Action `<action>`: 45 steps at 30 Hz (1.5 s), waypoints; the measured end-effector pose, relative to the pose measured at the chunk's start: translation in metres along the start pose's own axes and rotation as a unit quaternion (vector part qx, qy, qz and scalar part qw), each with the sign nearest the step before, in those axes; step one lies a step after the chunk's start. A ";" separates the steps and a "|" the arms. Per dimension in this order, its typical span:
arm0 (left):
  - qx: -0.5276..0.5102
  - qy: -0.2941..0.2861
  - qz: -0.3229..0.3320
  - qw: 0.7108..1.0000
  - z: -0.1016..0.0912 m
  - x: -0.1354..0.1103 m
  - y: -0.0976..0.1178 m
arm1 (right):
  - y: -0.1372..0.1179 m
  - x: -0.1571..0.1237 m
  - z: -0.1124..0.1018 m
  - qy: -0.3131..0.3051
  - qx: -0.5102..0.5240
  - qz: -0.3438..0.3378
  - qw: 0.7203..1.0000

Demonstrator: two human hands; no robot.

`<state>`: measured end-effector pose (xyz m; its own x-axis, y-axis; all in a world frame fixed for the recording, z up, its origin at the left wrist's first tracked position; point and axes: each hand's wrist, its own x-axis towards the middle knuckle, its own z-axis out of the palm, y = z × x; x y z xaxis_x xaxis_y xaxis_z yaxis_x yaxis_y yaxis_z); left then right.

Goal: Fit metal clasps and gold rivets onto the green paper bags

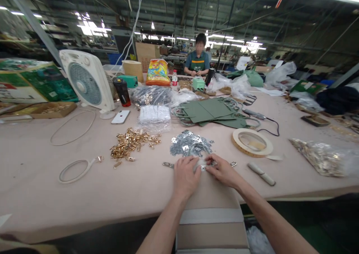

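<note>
A pale bag panel (211,196) lies before me and hangs over the table's near edge. A grey loop handle (206,148) curves up at its far end, and metal fittings (168,165) stick out at both sides. My left hand (186,173) presses down on the panel's top left, fingers together and closed over it. My right hand (221,170) is closed in a pinch at a small silver metal plate (203,168) between the hands. Its fingertips partly hide what they grip. Just beyond is a pile of similar silver plates (185,143).
Gold clasps (130,143) lie heaped at left, near a coiled strap (74,171). A tape roll (251,142), a rolled strip (261,174) and a bag of metal parts (319,158) are at right. Green panels (210,110), a phone (120,117) and a fan (85,82) stand farther back. A co-worker (197,59) sits opposite.
</note>
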<state>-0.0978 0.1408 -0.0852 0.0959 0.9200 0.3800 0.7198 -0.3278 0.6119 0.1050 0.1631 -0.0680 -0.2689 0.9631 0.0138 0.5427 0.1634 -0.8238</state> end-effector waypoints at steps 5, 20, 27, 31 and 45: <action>-0.005 0.009 -0.002 1.000 0.001 0.002 0.001 | -0.007 0.000 -0.001 0.019 -0.023 -0.017 0.999; -0.078 0.051 -0.027 0.995 -0.048 -0.032 -0.028 | -0.012 -0.048 0.025 0.289 0.153 0.004 0.945; -0.070 0.024 -0.040 0.996 -0.050 -0.027 -0.034 | -0.072 0.029 0.026 0.287 0.274 -0.112 0.911; -0.083 0.007 -0.028 0.996 -0.045 -0.021 -0.047 | -0.058 0.077 0.010 0.367 0.272 -0.092 0.885; -0.089 0.007 0.007 0.996 -0.036 -0.017 -0.060 | 0.039 0.131 -0.031 0.234 -0.056 0.103 0.965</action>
<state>-0.1675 0.1373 -0.1028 0.0955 0.9123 0.3983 0.5851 -0.3751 0.7190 0.1155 0.3018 -0.0804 0.2288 0.9644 0.1323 0.6364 -0.0453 -0.7700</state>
